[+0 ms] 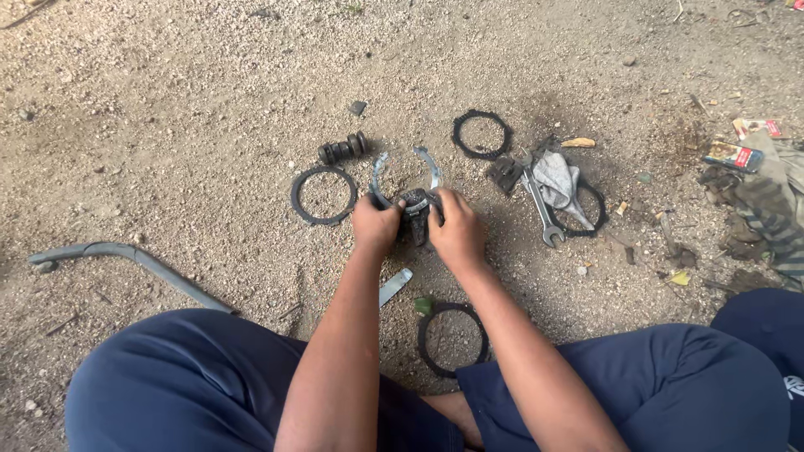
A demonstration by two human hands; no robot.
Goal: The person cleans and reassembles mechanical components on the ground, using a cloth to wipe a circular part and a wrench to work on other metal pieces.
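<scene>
On sandy ground between my knees, my left hand (374, 224) and my right hand (457, 231) both grip a small dark greasy metal part (415, 203) that sits at the base of a silvery open ring-shaped clamp (405, 167). The clamp's two curved arms spread away from me. My fingers hide most of the dark part.
Dark flat rings lie around: one to the left (323, 195), one farther away (481, 134), one near my legs (452, 338). A ribbed black cylinder (342, 149), a spanner (541, 208), a grey rag (559, 184), a curved bar (126, 259) and a small metal strip (395, 286) also lie about.
</scene>
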